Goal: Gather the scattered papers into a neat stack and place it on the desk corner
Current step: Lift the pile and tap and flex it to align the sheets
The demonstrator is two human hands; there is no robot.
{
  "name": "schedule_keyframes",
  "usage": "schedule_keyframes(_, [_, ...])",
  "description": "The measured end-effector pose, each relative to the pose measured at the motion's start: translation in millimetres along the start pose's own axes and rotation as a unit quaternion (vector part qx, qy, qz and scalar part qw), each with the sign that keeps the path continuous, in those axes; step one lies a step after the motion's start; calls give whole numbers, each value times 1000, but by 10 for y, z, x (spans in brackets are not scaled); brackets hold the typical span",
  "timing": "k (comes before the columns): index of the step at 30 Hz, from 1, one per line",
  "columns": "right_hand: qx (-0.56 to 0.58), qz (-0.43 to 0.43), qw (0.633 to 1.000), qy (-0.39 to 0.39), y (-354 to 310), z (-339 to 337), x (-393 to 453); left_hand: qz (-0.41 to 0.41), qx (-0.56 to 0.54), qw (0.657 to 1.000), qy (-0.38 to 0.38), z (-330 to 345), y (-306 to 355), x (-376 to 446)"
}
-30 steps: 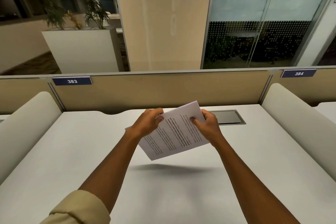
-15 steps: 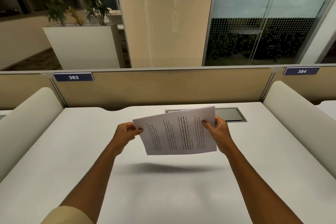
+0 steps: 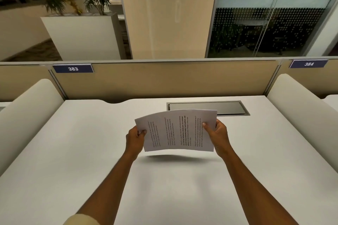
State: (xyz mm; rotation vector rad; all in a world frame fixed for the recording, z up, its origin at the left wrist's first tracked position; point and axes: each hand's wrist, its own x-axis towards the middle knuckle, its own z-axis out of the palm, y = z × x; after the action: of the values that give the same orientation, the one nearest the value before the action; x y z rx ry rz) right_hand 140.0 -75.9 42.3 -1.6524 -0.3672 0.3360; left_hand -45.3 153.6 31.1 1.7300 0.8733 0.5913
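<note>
Both hands, the left hand (image 3: pixel 136 139) and right hand (image 3: pixel 218 136), pinch the papers (image 3: pixel 176 130) above the desk (image 3: pixel 73 151), where bowed sheets may slide askew.

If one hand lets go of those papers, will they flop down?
Probably yes. The papers already bow between the left hand and right hand, so they look floppy. They seem light, pinched only at the edges. Loose sheets might also slide apart above the desk.

Dim warm overhead light, soft shadow under papers (image 3: pixel 176 130), wide-angle edge bowing
</note>
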Motion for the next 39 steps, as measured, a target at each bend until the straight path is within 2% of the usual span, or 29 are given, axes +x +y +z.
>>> schedule_keyframes(6, [-1, 29, 1000, -6, 242, 46, -71, 4, 47, 998, 42, 63, -68, -93])
schedule_keyframes(11, [2, 52, 999, -12, 455, 52, -181, -5, 75, 997, 33, 70, -211, -154])
schedule_keyframes(19, [2, 49, 999, -9, 364, 69, -154, 11, 87, 996, 28, 50, -170, -127])
schedule_keyframes(26, [-19, 70, 997, -18, 385, 82, -166, -12, 115, 993, 4, 15, -277, -142])
schedule_keyframes(32, [-39, 68, 997, -18, 363, 37, -109, 32, 140, 990, -14, -57, -123, -75])
schedule_keyframes(39, [32, 120, 991, -41, 272, -52, -41, 43, 126, 991, 8, -143, 199, 163])
